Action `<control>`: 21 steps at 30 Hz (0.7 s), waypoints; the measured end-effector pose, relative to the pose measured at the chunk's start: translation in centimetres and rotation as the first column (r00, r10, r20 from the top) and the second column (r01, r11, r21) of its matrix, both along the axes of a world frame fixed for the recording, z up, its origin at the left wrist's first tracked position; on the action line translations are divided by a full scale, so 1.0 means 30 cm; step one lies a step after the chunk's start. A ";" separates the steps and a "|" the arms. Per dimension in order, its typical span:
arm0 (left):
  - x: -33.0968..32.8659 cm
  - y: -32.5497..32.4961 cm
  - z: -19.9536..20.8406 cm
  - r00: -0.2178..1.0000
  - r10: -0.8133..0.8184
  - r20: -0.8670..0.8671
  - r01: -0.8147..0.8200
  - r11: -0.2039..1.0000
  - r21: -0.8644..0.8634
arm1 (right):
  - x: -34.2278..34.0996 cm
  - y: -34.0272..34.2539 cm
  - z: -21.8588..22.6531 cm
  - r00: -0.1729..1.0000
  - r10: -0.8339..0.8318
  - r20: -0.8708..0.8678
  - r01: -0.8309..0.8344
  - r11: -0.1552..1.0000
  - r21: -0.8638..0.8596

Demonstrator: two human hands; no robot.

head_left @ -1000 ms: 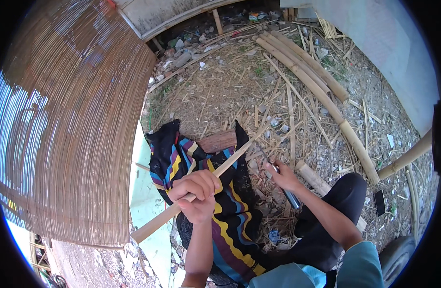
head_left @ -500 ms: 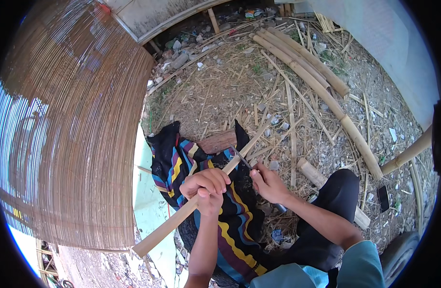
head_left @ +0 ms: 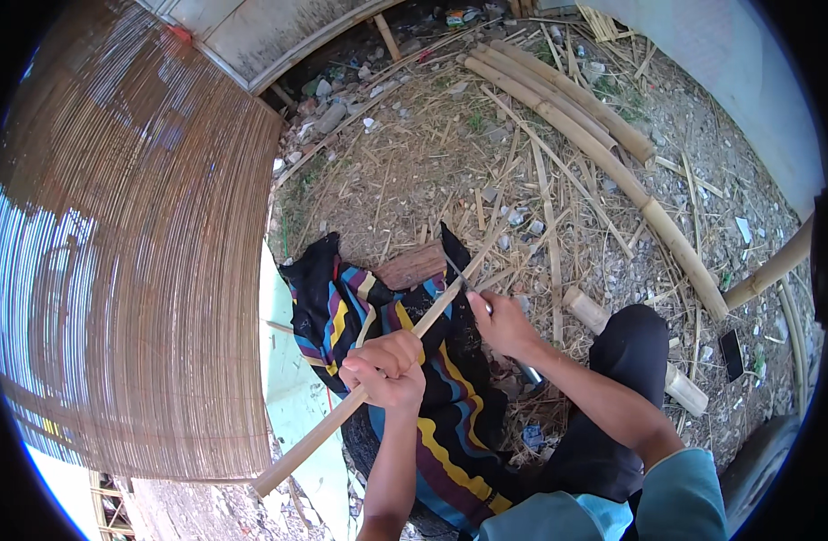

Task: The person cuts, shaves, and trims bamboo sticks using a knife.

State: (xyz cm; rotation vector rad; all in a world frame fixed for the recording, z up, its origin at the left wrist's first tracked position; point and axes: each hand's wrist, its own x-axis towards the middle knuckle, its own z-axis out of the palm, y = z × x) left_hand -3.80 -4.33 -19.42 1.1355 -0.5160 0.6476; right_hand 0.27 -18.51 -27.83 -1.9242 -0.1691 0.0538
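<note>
My left hand point(head_left: 385, 368) is closed around a long pale bamboo strip point(head_left: 310, 448), which slants from lower left to upper right across my lap. In my right hand point(head_left: 506, 326) is a knife point(head_left: 458, 272), its handle mostly hidden by my fingers. The thin dark blade lies against the strip near the strip's far part. Under the strip, a striped cloth point(head_left: 450, 451) in black, yellow, blue and maroon covers my leg. A reddish-brown wood block point(head_left: 410, 266) sits at the cloth's far edge, just beyond the blade.
Long bamboo poles point(head_left: 603, 162) lie at the far right, and a short bamboo piece point(head_left: 685, 389) is by my knee. A dark phone point(head_left: 731, 354) rests on the ground to the right. A slatted bamboo blind point(head_left: 161, 298) stands on the left. Shavings and rubble cover the ground.
My left hand has shifted slightly down and its fingers have wrapped more tightly around the strip. The knife has moved slightly away from me, with its blade still at the strip.
</note>
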 end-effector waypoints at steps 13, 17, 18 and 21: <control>0.017 -0.023 0.033 0.989 0.136 -0.052 -0.142 0.980 -0.138 | -0.056 0.025 0.042 0.968 0.193 0.163 -0.208 0.975 0.079; 0.040 0.060 0.036 0.991 0.111 -0.073 -0.124 0.971 -0.204 | -0.018 0.070 0.051 0.973 0.148 0.177 -0.150 0.989 0.002; 0.039 0.053 0.036 0.988 0.126 -0.085 -0.142 0.963 -0.229 | -0.021 0.064 0.058 0.972 0.148 0.180 -0.151 0.988 0.005; 0.031 0.071 0.023 0.981 0.159 -0.107 -0.181 0.953 -0.244 | -0.038 0.079 0.085 0.977 0.175 0.119 -0.165 0.982 -0.090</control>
